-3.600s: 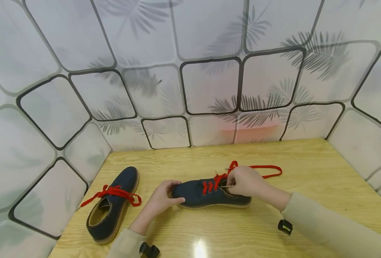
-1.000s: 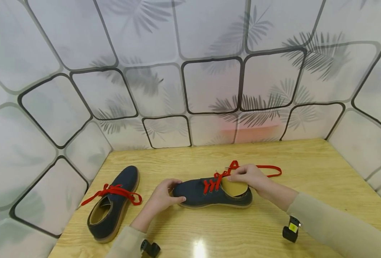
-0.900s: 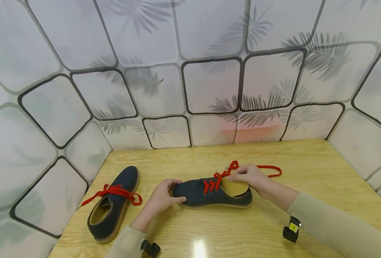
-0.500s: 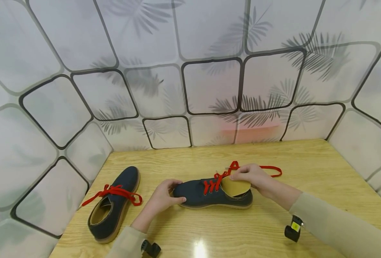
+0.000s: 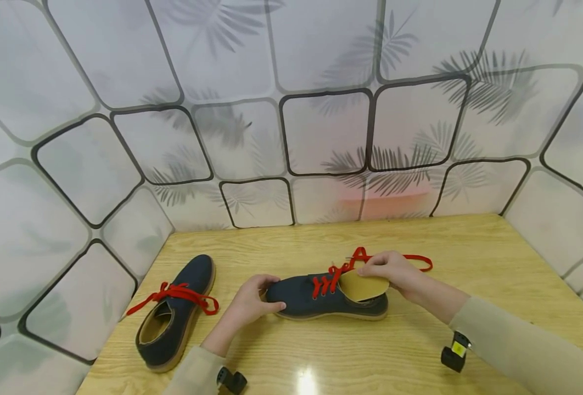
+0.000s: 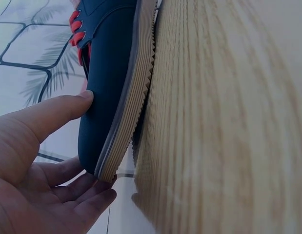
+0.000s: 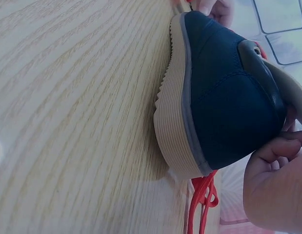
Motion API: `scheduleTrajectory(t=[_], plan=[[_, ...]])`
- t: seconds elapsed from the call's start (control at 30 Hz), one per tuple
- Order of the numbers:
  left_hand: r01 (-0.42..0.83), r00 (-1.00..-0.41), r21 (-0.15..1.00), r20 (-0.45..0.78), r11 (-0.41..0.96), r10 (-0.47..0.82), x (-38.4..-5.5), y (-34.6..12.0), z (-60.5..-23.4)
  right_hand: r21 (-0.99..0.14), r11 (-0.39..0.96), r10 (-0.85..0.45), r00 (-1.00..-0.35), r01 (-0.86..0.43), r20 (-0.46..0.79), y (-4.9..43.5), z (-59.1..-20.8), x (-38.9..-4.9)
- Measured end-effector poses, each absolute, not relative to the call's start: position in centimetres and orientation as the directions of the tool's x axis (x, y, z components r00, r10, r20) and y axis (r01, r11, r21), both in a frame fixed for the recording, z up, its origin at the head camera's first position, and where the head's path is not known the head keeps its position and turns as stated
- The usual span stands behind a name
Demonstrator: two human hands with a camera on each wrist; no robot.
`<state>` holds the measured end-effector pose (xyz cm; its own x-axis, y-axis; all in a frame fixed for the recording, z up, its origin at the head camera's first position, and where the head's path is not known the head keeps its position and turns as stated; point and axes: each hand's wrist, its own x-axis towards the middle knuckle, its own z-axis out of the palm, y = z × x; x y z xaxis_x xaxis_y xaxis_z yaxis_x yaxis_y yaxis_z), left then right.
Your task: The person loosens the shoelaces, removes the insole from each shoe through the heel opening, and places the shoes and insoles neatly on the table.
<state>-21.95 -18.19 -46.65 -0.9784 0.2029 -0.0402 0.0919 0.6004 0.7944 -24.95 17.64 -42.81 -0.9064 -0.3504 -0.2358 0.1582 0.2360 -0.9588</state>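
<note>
A navy shoe (image 5: 296,293) with red laces lies on its sole in mid-table in the head view, toe to the left. My left hand (image 5: 247,302) grips its toe; the left wrist view shows the thumb (image 6: 68,108) on the upper and the fingers round the toe tip. A tan insole (image 5: 363,286) sticks up out of the shoe's opening, its front part hidden inside. My right hand (image 5: 390,271) pinches the insole's edge, between thumb and fingers. In the right wrist view the shoe's heel (image 7: 233,122) is close to that hand.
A matching navy shoe (image 5: 175,318), its red laces tied in a bow, stands at the left of the wooden table (image 5: 469,274). A loose red lace (image 5: 420,258) trails behind my right hand. A patterned cloth wall (image 5: 331,131) encloses the back and sides.
Earlier my right hand was down in the shoe's opening; since then it has lifted the insole's heel end out and drawn it slightly right. My left hand stays on the toe.
</note>
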Motion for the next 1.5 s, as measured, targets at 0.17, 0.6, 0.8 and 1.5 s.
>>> scheduleTrajectory(t=[0.17, 0.6, 0.8, 1.5], plan=[[0.094, -0.978, 0.794, -0.038, 0.601, 0.203, -21.9, -18.2, -46.7, -0.960, 0.221, -0.355, -0.902, 0.174, -0.245, 17.7, -42.6, -24.8], [0.088, -0.979, 0.796, -0.043, 0.599, 0.201, -21.9, -18.1, -46.5, -0.954, 0.230, -0.344, -0.902, 0.189, -0.262, 18.5, -42.2, -24.8], [0.089, -0.978, 0.796, -0.043, 0.599, 0.203, -21.8, -18.2, -46.6, -0.955, 0.227, -0.362, -0.894, 0.191, -0.264, 19.1, -42.2, -24.7], [0.096, -0.977, 0.796, -0.040, 0.597, 0.210, -21.8, -18.3, -46.5, -0.939, 0.276, -0.326, -0.899, 0.205, -0.292, 21.0, -41.8, -24.4]])
